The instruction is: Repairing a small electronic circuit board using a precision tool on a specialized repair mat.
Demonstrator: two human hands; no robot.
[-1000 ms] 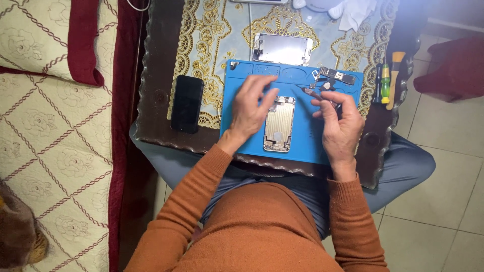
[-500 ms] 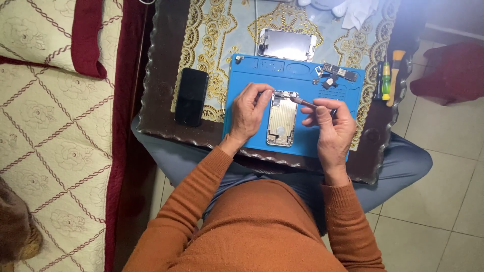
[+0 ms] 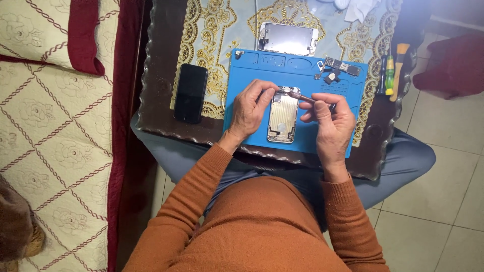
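Observation:
An opened silver phone housing (image 3: 283, 117) lies on a blue work mat (image 3: 307, 68) on a small table. My left hand (image 3: 250, 108) rests on the housing's left edge, fingers curled at its top corner. My right hand (image 3: 328, 117) grips thin tweezers (image 3: 302, 96) whose tip reaches the housing's top edge, where a small part sits. Both sleeves are orange.
A detached phone screen (image 3: 288, 39) lies beyond the mat. A black phone (image 3: 190, 92) lies left of the mat. Small phone parts (image 3: 339, 69) sit at the mat's upper right. Screwdrivers (image 3: 393, 74) lie at the table's right edge. A patterned bed cover (image 3: 45, 136) is on the left.
My right hand has brought the tweezers leftward to the housing's top edge. My left hand has slid from covering the housing to its left side.

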